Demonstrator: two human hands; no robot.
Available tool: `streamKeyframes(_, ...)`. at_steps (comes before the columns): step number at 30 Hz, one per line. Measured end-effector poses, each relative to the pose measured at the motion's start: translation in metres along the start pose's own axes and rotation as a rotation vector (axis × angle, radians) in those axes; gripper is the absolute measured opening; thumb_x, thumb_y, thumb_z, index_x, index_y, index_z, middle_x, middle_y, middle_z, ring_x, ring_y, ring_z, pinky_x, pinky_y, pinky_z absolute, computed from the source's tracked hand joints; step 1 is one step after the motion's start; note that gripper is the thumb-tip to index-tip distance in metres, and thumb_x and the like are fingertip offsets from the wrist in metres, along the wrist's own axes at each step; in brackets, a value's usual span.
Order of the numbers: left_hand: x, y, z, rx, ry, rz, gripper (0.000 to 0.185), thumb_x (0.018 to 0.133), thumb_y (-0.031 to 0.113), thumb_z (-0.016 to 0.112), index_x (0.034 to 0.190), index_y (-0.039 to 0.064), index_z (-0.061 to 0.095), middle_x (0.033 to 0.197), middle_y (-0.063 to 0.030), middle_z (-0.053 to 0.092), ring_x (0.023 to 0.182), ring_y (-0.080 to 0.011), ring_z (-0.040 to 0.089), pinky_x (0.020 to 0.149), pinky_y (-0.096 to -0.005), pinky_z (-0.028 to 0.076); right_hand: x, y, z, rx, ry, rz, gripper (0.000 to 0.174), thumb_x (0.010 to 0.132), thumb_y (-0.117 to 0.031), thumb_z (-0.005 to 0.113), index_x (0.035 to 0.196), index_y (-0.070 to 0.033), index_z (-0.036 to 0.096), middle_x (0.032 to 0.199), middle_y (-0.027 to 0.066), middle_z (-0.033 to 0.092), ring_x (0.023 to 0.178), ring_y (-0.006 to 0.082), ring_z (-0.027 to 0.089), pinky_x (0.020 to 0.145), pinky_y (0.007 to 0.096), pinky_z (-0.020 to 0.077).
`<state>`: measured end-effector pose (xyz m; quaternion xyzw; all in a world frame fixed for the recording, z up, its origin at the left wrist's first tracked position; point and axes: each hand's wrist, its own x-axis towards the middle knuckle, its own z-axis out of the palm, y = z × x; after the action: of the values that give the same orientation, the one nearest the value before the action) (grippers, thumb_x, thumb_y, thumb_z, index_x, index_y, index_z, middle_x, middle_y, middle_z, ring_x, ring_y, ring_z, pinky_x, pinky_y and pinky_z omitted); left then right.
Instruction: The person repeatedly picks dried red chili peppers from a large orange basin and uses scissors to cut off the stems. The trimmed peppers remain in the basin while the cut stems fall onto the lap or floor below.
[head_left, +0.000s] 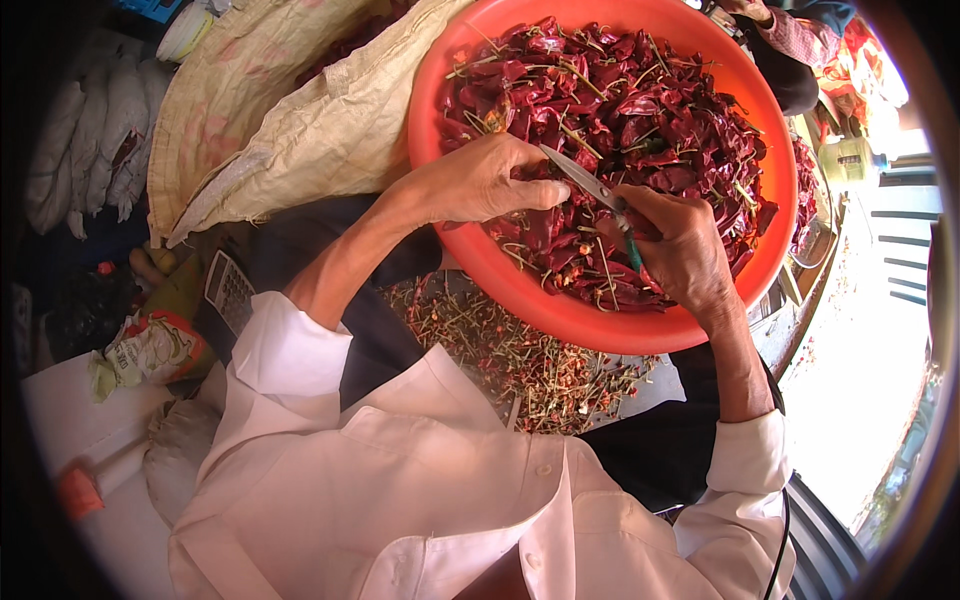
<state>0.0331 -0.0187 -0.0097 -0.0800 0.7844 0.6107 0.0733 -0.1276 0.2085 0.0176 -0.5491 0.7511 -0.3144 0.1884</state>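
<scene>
A large red plastic basin (525, 319) full of dried red chili peppers (637, 112) stands before me. My right hand (679, 244) grips a pair of scissors (589, 178) above the peppers, around handles that show some green. The metal blades point up and left, towards my left hand. Over the basin's left side, my left hand (499, 180) is curled, its thumb beside the blades. Whether anything is pinched in its fingers cannot be made out. Below the basin lies a heap of cut stems and small pepper bits (555, 375).
A wide-mouthed woven sack (322, 142) with dark red contents leans at the basin's left. A calculator (229, 292) and a printed packet (161, 349) lie further left. At the right stand a plastic bottle (847, 161) and more peppers (804, 187). Another person's sleeve (802, 37) shows at top right.
</scene>
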Motion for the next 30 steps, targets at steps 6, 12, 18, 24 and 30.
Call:
streamKeyframes(6,-0.002,0.004,-0.001,-0.035,0.031,0.011,0.047,0.101,0.051,0.068,0.107,0.005,0.073,0.067,0.0086,0.049,0.059,-0.0025,0.042,0.052,-0.0256,0.033,0.002,0.001,-0.006,-0.05,-0.025,0.083,0.031,0.085,-0.015,0.083,0.114,-0.006,0.075,0.072,0.0163,0.064,0.061,0.0325,0.061,0.06,0.0407,0.0499)
streamKeyframes(12,-0.003,0.008,-0.003,-0.068,0.008,-0.063,0.046,0.101,0.052,0.068,0.097,0.006,0.07,0.063,0.0098,0.042,0.053,-0.0015,0.038,0.047,-0.0237,0.028,0.003,0.003,-0.011,-0.051,0.002,0.067,0.037,0.084,-0.02,0.086,0.117,-0.008,0.076,0.071,0.0099,0.062,0.06,0.0246,0.059,0.059,0.0386,0.0488)
streamKeyframes(18,-0.004,0.004,-0.004,-0.044,-0.03,-0.054,0.047,0.101,0.05,0.069,0.118,0.006,0.075,0.064,0.012,0.04,0.052,-0.0006,0.035,0.046,-0.0228,0.026,0.002,0.006,-0.004,-0.039,0.008,-0.024,0.034,0.083,-0.015,0.083,0.115,-0.008,0.076,0.073,0.0117,0.065,0.063,0.0289,0.063,0.059,0.0406,0.0498)
streamKeyframes(24,0.001,0.0,0.001,0.045,0.009,0.037,0.05,0.099,0.049,0.071,0.124,0.005,0.075,0.075,0.0046,0.059,0.068,-0.0046,0.052,0.06,-0.0272,0.045,0.0,0.009,-0.005,-0.13,-0.045,-0.043,0.033,0.079,-0.002,0.07,0.111,-0.006,0.075,0.074,0.0176,0.064,0.065,0.0369,0.064,0.06,0.0446,0.0502)
streamKeyframes(30,0.002,0.004,0.003,0.223,0.077,-0.005,0.04,0.1,0.038,0.075,0.117,0.001,0.076,0.082,-0.0032,0.071,0.076,-0.006,0.057,0.068,-0.0301,0.05,0.0,0.008,-0.013,0.005,-0.124,0.091,0.02,0.084,-0.007,0.074,0.104,-0.004,0.074,0.069,0.0178,0.06,0.059,0.0312,0.061,0.059,0.0412,0.0486)
